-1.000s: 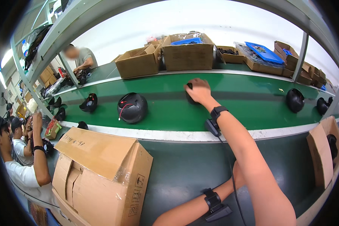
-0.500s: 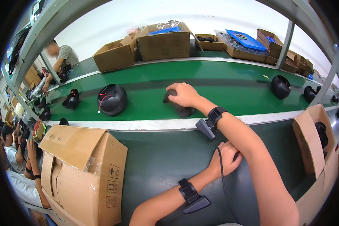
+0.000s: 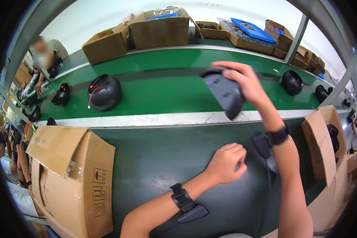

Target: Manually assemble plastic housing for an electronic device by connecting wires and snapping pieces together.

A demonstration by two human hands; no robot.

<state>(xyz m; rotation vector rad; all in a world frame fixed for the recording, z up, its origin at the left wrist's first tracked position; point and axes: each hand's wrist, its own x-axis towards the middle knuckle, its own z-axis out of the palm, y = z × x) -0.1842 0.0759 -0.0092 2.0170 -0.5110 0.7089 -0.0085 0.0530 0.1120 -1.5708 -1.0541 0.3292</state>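
Note:
My right hand (image 3: 244, 81) grips a black curved plastic shell (image 3: 226, 91) by its upper right edge. The shell is tilted above the green belt (image 3: 162, 91), its flat side with small slots facing me. My left hand (image 3: 227, 163) hovers over or rests on the dark green worktable (image 3: 154, 158), fingers curled and thumb near them. Whether something small lies inside those fingers is hidden. Left of the shell, a round black housing (image 3: 104, 92) with red wires sits on the belt. Each wrist wears a black strap with a small device.
An open cardboard box (image 3: 71, 178) stands at the left, another (image 3: 321, 146) with black parts at the right. More black housings (image 3: 292, 82) lie along the belt. Boxes and a blue tray (image 3: 253, 30) line the back shelf. Metal posts (image 3: 296, 39) frame the bench. Co-workers sit at the left.
My right hand has lifted the black shell off the belt and moved right, turning its slotted side into view. My left hand is no longer beneath the right forearm. The view has shifted slightly.

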